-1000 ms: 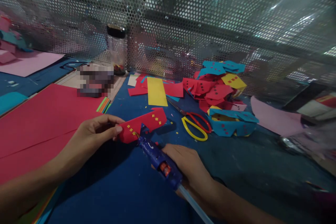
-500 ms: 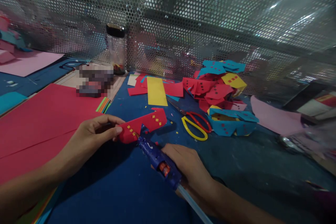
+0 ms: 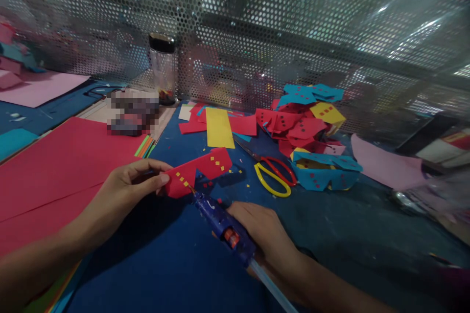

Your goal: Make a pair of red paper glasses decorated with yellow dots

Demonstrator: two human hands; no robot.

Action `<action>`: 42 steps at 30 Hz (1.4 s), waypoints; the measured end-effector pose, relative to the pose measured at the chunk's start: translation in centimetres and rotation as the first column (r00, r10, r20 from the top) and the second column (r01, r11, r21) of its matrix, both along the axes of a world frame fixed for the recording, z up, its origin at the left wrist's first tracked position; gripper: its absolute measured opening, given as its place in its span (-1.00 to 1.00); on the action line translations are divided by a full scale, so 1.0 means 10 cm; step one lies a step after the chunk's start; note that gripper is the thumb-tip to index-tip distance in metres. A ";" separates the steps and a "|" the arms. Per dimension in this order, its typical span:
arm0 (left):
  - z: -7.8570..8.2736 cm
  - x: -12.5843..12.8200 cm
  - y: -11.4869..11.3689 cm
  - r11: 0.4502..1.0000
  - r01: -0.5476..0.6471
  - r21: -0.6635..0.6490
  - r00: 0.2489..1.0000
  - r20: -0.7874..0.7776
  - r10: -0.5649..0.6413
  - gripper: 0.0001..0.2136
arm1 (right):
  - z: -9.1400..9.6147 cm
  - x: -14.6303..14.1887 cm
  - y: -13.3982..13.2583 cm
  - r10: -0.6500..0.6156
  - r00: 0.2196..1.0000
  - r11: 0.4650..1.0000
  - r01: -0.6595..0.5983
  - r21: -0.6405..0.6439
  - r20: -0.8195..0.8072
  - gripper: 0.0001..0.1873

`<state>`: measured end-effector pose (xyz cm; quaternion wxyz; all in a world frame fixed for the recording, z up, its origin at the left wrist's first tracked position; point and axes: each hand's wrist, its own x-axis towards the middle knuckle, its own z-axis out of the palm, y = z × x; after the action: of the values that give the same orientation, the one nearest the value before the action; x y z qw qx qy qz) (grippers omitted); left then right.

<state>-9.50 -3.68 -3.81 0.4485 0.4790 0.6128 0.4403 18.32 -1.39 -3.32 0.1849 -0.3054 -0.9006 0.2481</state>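
Note:
Between thumb and fingers, my left hand (image 3: 141, 178) pinches the left end of a red paper mask (image 3: 183, 176). The mask has a notch in its lower edge and small yellow paper squares in a row on each half. My right hand (image 3: 257, 225) is wrapped round a blue glue gun (image 3: 216, 215), with a clear glue stick (image 3: 273, 286) coming out of its back end. The gun's nozzle tip meets the mask's left half, close to the lowest yellow square there. Some of my right fingers are hidden behind the gun.
Scissors (image 3: 273, 178) with red and yellow handles lie right of the mask. Behind are a yellow paper strip (image 3: 219, 128), a heap of red cut-outs (image 3: 293, 124), and a blue paper mask (image 3: 323, 171). Red sheets (image 3: 73, 171) cover the left side. A jar (image 3: 162, 68) stands by the perforated metal wall (image 3: 235, 58).
The red mask has tilted slightly and its right end now looks flatter. Both hands stay nearly in place, with the glue gun's tip still at the mask's left half.

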 end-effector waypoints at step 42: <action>-0.03 -0.02 -0.01 1.000 -0.009 -0.014 1.000 -0.010 0.009 -0.75 | 0.07 -0.02 0.00 0.016 0.999 1.000 -0.016 0.007 -0.027 -0.88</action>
<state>-9.67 -3.77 -4.11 0.4468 0.4752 0.6203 0.4355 18.14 -1.37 -2.65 0.1963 -0.2939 -0.9013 0.2505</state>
